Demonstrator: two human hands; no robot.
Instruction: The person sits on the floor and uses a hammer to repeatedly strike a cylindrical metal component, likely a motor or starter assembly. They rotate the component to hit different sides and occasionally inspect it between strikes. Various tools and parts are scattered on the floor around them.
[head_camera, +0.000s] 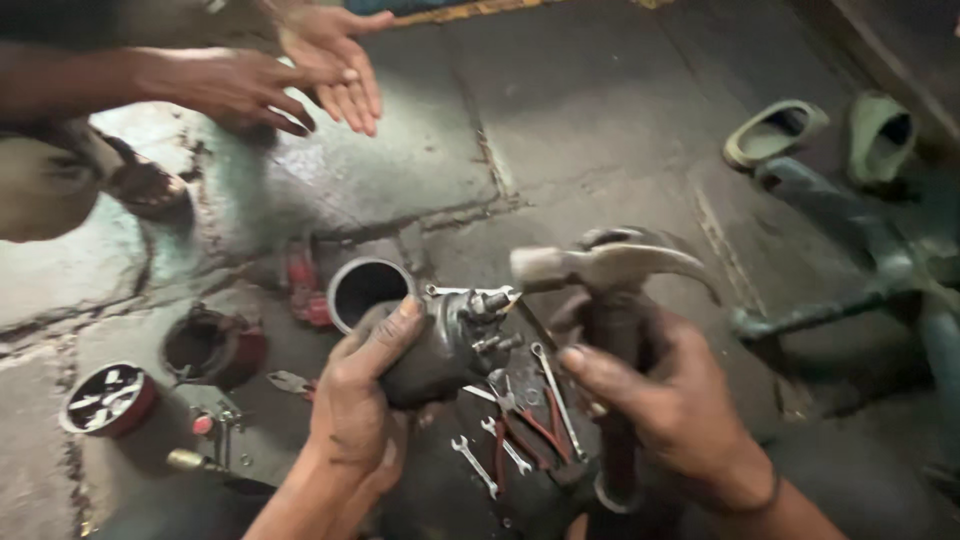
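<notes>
My left hand (360, 400) grips a dark, greasy cylindrical motor part (450, 335) with bolts and terminals on its end. My right hand (665, 395) holds a claw hammer (610, 270) by its handle just under the head. The hammer's face sits right next to the part's bolted end. Below both hands lie several small spanners (490, 460) and red-handled pliers (530, 430) on a dark cloth.
Another person's two hands (300, 75) hover at top left above the concrete floor (580, 120). A metal sleeve (365, 288), a round red housing (212, 348) and a red fan cover (108, 398) lie at left. Two green slippers (820, 130) and a green metal frame (850, 240) sit at right.
</notes>
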